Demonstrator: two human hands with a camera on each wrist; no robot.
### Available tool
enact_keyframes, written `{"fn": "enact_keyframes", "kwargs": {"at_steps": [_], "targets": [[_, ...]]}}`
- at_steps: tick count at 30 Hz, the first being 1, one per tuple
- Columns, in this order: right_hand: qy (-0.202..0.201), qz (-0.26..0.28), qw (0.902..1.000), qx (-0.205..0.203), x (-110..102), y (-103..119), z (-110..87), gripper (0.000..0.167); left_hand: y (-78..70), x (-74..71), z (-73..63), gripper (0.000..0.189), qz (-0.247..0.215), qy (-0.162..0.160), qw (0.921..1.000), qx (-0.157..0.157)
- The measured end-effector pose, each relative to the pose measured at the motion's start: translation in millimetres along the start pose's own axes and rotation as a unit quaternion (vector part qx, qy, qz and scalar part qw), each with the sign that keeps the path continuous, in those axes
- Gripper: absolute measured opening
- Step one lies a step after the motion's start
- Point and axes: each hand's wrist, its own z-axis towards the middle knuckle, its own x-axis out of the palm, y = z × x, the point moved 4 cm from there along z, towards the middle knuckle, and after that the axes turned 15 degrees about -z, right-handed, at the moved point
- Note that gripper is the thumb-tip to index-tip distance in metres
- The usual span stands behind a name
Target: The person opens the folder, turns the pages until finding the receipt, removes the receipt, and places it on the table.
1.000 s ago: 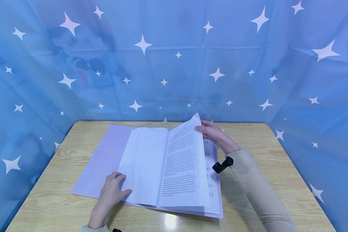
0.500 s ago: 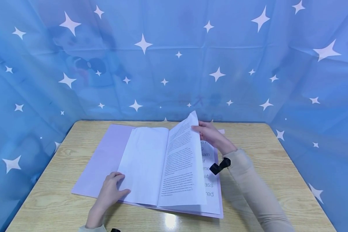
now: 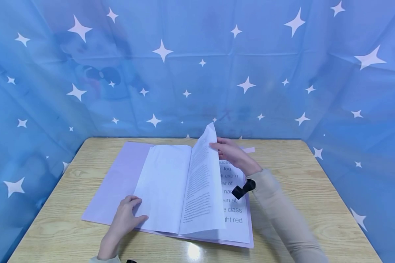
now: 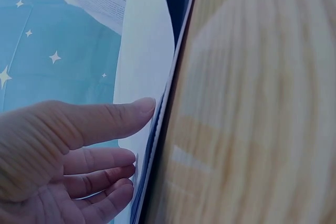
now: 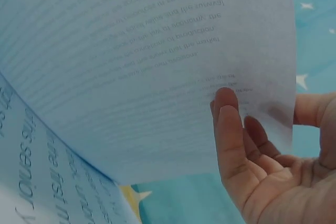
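An open booklet with a pale purple cover (image 3: 113,186) lies on the table. Its left page (image 3: 162,186) is blank. My right hand (image 3: 233,153) pinches the top right corner of a printed page (image 3: 200,186), thumb on the near face and fingers behind, as the right wrist view shows. That page is raised and curved, its upper corner standing up. Beneath it a large-print page (image 3: 235,215) is partly uncovered. My left hand (image 3: 125,215) rests at the lower left edge of the blank page, thumb and fingers spread and relaxed.
The wooden table (image 3: 299,204) reaches beyond the booklet on both sides. A blue curtain (image 3: 197,84) with white stars hangs behind its back edge and at the sides. Black wrist camera mount (image 3: 243,189) sits on the right wrist, above the large-print page.
My right hand has moved left with the page corner, so the page bends further over and more large print shows beneath. My left hand has stayed nearly still.
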Motion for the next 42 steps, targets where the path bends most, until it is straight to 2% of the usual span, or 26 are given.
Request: {"fn": "enact_keyframes", "kwargs": {"at_steps": [11, 21, 29, 35, 42], "targets": [[0.017, -0.003, 0.9998, -0.014, 18, 6, 6.0, 0.043, -2.5, 0.4, -1.0, 0.055, 0.002, 0.001, 1.0000, 0.000], [0.017, 0.023, 0.9988, -0.041, 41, 11, 16.1, 0.028, -4.2, -0.3, -1.7, 0.056, 0.003, 0.004, 1.0000, -0.002], [0.001, 0.038, 0.9982, -0.046, 57, 18, 21.1, 0.033, -4.8, 0.6, -1.6, 0.055, 0.003, -0.002, 1.0000, -0.004], [0.008, 0.049, 0.9965, -0.067, 70, 21, 27.8, 0.031, -3.4, 1.7, -1.1, 0.055, 0.007, -0.004, 1.0000, -0.003], [0.018, 0.027, 0.9960, -0.083, 81, 22, 33.2, 0.032, -4.0, 1.6, -1.3, 0.055, 0.006, -0.001, 0.9999, -0.008]]}}
